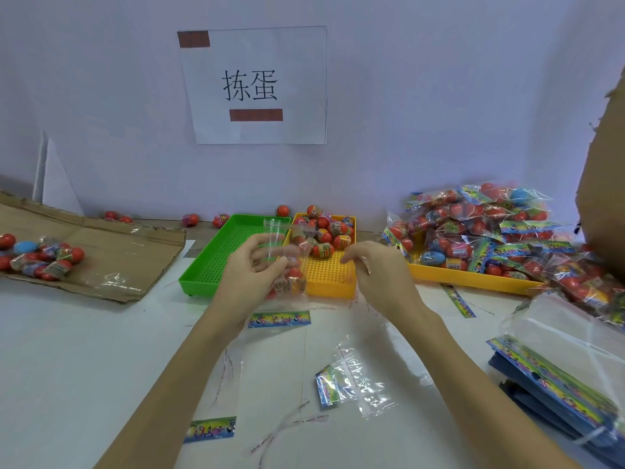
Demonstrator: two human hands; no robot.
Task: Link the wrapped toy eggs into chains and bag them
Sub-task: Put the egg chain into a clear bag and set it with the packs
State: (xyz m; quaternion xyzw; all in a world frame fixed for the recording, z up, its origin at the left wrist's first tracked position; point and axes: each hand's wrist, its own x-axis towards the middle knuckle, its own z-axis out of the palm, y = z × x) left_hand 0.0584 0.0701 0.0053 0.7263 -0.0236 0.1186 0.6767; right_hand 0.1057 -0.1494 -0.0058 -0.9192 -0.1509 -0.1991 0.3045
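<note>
My left hand (248, 270) grips a clear plastic bag (287, 255) held upright over the table, with red wrapped toy eggs (291, 275) in its lower part. My right hand (375, 272) hovers just right of the bag with loosely curled fingers and holds nothing that I can see. Behind the hands, a small yellow tray (329, 277) holds several loose wrapped eggs (328, 231) at its far end. An empty green tray (216, 258) stands beside it on the left.
A large yellow tray (470, 277) at the right is heaped with filled bags (480, 225). A stack of empty header bags (561, 360) lies at the right front. Loose bags (355, 380) and header cards (279, 318) lie on the white table. Cardboard (111, 255) at left carries more eggs (37, 255).
</note>
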